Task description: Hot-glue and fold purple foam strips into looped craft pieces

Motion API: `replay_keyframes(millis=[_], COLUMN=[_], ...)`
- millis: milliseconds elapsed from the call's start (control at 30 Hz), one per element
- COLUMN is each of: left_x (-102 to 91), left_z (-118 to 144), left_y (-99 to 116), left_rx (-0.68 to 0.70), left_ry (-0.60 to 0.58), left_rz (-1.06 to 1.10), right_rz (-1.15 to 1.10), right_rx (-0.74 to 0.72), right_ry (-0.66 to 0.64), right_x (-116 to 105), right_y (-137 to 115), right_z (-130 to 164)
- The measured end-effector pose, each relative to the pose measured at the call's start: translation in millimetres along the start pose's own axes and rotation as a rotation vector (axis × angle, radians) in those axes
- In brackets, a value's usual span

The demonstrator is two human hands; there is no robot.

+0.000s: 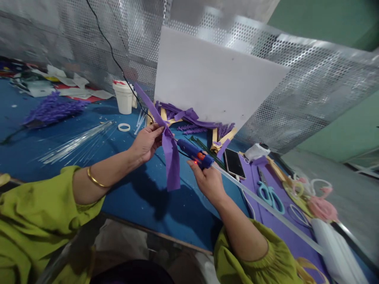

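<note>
My left hand [148, 141] pinches a purple strip [171, 165], which looks like felt or paper, gathered at its middle. One end of the strip points up and away; the other hangs down above the table. My right hand [209, 183] is wrapped round a blue hot glue gun [191, 149] with a small red light glowing near its rear. A long translucent glue stick [251, 194] runs out of the gun's back toward the lower right. The gun's nozzle is close to the gathered part of the strip; whether they touch I cannot tell.
On the blue table [195, 221] lie a purple flower bunch [56, 108], clear sticks [79, 142], a tape roll [123, 127] and a phone [234, 162]. Behind stands a white cup [123, 96]. At right are teal-handled scissors [269, 195] and purple sheets [291, 240].
</note>
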State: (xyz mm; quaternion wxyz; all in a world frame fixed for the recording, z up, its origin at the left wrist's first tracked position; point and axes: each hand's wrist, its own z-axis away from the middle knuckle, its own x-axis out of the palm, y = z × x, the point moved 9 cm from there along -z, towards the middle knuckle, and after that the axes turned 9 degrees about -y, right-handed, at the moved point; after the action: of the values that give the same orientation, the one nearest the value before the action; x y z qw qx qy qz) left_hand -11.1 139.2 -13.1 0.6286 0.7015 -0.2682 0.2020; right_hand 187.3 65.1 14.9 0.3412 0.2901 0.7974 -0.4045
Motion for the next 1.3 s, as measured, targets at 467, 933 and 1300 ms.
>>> replay_keyframes(millis=[467,933,1300], left_x=[-1.0,-7.1,-10.7], left_z=[0,-4,-6], left_y=[4,13,15], left_rx=[0.012,0.047,0.068], left_ry=[0.037,0.064,0.065], left_rz=[0.011,0.008,0.001], right_rz=[-0.014,0.005,0.006], right_rx=[-0.026,-0.042,-0.053], right_ry=[-0.011,-0.037,-0.064], right_x=[3,3,6], right_y=[-3,-10,-12], right_z=[1,-1,-1])
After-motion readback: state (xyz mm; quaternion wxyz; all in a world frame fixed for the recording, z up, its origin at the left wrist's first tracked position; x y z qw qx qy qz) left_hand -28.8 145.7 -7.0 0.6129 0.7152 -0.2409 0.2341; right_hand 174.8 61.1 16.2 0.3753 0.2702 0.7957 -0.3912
